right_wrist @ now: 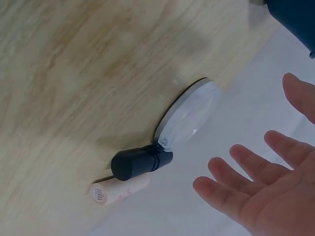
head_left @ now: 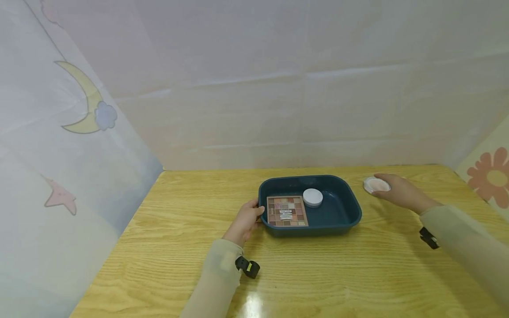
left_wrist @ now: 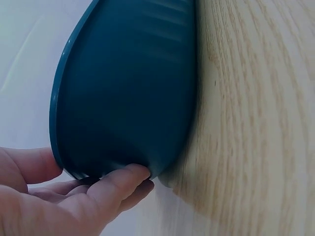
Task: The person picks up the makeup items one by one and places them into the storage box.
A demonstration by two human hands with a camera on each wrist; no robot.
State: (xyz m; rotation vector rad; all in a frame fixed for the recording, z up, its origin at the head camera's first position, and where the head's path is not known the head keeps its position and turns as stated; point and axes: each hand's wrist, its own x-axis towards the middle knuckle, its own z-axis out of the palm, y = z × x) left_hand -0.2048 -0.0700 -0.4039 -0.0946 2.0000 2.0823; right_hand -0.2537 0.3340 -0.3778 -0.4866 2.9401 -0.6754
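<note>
Lying near the compact [right_wrist: 191, 117] are two tubes [right_wrist: 134, 164], right hand [right_wrist: 275, 194] spread nearby, left hand [head_left: 244, 220] pinching the tray [head_left: 336, 210].

Dark blue basin [head_left: 318, 231], upright, round pale compact [head_left: 373, 184], to its right

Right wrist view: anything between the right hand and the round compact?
Nothing visible stands between the right hand and the round compact. The black tube sits by the compact's edge, off to one side.
</note>
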